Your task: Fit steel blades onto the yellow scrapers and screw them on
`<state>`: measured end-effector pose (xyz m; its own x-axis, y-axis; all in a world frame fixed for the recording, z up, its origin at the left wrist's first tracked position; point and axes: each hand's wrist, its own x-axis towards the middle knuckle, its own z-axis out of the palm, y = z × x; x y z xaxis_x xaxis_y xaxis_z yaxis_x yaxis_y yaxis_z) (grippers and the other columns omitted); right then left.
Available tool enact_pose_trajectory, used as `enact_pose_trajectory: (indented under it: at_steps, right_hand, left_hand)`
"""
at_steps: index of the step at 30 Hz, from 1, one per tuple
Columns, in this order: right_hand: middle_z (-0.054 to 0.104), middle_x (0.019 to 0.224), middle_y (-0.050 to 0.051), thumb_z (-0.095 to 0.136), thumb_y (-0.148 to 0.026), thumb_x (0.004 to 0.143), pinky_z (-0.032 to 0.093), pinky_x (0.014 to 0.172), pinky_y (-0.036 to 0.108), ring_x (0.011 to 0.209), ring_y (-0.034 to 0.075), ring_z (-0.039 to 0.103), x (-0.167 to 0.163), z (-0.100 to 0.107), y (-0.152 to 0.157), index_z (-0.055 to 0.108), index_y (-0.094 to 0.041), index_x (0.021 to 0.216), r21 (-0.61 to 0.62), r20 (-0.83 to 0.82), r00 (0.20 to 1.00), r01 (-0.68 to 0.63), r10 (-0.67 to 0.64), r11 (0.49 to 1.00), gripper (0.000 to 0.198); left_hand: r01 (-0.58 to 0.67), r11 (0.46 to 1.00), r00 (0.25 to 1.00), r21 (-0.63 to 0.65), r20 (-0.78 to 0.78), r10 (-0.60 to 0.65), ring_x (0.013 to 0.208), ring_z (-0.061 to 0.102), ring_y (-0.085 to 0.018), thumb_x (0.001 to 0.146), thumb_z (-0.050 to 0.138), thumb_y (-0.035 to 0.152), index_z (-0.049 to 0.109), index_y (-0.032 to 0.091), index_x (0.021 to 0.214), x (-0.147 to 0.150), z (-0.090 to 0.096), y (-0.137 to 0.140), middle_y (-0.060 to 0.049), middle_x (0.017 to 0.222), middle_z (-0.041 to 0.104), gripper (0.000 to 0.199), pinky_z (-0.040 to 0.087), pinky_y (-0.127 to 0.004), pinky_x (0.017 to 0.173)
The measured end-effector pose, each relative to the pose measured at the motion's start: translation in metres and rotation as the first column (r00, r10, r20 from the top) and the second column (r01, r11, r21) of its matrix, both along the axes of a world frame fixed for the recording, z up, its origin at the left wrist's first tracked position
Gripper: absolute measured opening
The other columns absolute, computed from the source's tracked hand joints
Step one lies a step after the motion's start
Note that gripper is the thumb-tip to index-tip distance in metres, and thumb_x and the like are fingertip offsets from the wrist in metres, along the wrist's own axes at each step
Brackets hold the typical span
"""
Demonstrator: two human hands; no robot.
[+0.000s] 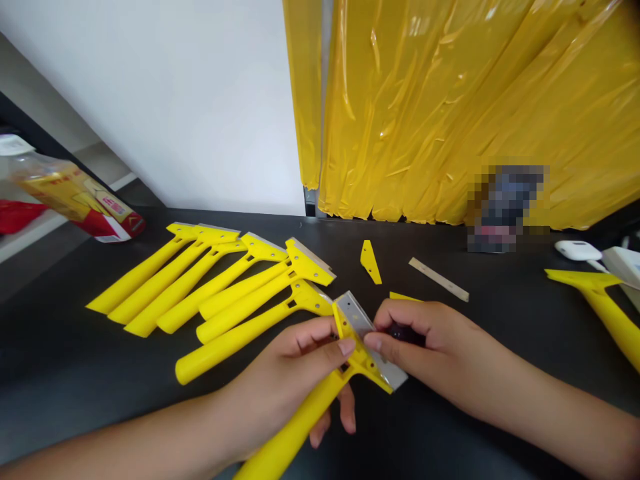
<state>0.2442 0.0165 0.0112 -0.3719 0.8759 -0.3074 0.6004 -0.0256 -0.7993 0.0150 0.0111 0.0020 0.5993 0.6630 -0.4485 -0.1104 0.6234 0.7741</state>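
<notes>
My left hand point(305, 360) is closed around the head of a yellow scraper point(300, 427), its thumb pressing on the flat face. The handle slants down toward me. A grey metal blade point(355, 317) lies along the head and sticks out past its edge. My right hand point(425, 337) pinches the blade's outer edge between thumb and forefinger. Inside its curl shows a dark glossy object point(405, 333), mostly hidden. Just beyond the hands lie a small yellow cover plate point(370, 261), a loose blade strip point(440, 279) and a partly covered yellow piece point(403, 296).
Several yellow scrapers point(245, 283) lie in a row at left on the black table point(100, 373). Another scraper point(595, 300) is at right, near a white case point(579, 251). A bottle point(75, 193) is at far left. Yellow plastic sheeting point(450, 100) hangs behind.
</notes>
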Motion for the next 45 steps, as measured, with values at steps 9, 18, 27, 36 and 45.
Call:
enact_pose_trajectory:
  at_steps: [9, 18, 27, 36, 45]
  right_hand:
    - [0.071, 0.083, -0.003, 0.059, -0.066, 0.099, 0.044, 0.066, 0.035, 0.073, 0.018, 0.062, 0.031, 0.011, 0.014, 0.072, -0.034, 0.102, 0.265, 0.233, 0.963, 0.069, -0.133, 0.962, 0.034]
    - [0.073, 0.113, 0.005, 0.063, -0.051, 0.094, 0.046, 0.089, 0.046, 0.100, 0.030, 0.068, 0.089, -0.009, 0.045, 0.071, -0.032, 0.110, 0.201, 0.571, 0.821, -0.167, 0.023, 0.965, 0.026]
    - [0.065, 0.087, -0.001, 0.063, -0.051, 0.100, 0.044, 0.070, 0.034, 0.078, 0.020, 0.059, 0.071, -0.003, 0.049, 0.066, -0.028, 0.095, 0.034, 0.386, 0.910, -0.178, 0.152, 0.983, 0.024]
    - [0.055, 0.078, -0.003, 0.084, -0.054, 0.090, 0.036, 0.065, 0.026, 0.073, 0.012, 0.044, 0.031, 0.009, 0.031, 0.065, -0.021, 0.086, -0.118, -0.351, 0.929, 0.080, -0.117, 0.990, 0.037]
    - [0.057, 0.075, -0.002, 0.084, -0.057, 0.089, 0.040, 0.064, 0.025, 0.070, 0.012, 0.048, -0.004, -0.007, 0.007, 0.063, -0.019, 0.081, -0.234, -0.470, 0.843, 0.167, -0.261, 0.958, 0.044]
  left_hand:
    - [-0.025, 1.000, 0.999, -0.005, 0.033, 0.025, 0.044, 0.060, -0.009, 0.110, 0.056, 0.035, 0.066, 0.017, 0.117, -0.001, 0.000, 0.001, -0.006, 0.065, 0.076, 0.021, 0.047, -0.010, 0.041]
    - [-0.059, 0.998, 0.998, -0.001, 0.024, 0.059, 0.049, 0.071, -0.009, 0.109, 0.058, 0.043, 0.068, 0.017, 0.113, -0.002, -0.005, -0.002, -0.013, 0.104, 0.084, 0.028, 0.049, -0.012, 0.042]
    - [-0.080, 0.997, 0.997, 0.001, 0.017, 0.080, 0.049, 0.070, -0.009, 0.109, 0.059, 0.043, 0.068, 0.017, 0.111, -0.001, -0.004, -0.002, -0.013, 0.102, 0.084, 0.028, 0.050, -0.012, 0.043]
    - [-0.073, 0.997, 0.997, -0.010, 0.016, 0.073, 0.050, 0.068, -0.009, 0.107, 0.063, 0.046, 0.069, 0.016, 0.113, -0.001, -0.003, -0.001, -0.014, 0.104, 0.083, 0.031, 0.051, -0.013, 0.043]
    - [-0.045, 0.999, 0.999, 0.003, 0.016, 0.045, 0.054, 0.069, -0.009, 0.103, 0.069, 0.044, 0.072, 0.017, 0.112, -0.002, -0.002, -0.004, -0.013, 0.108, 0.081, 0.029, 0.048, -0.012, 0.043]
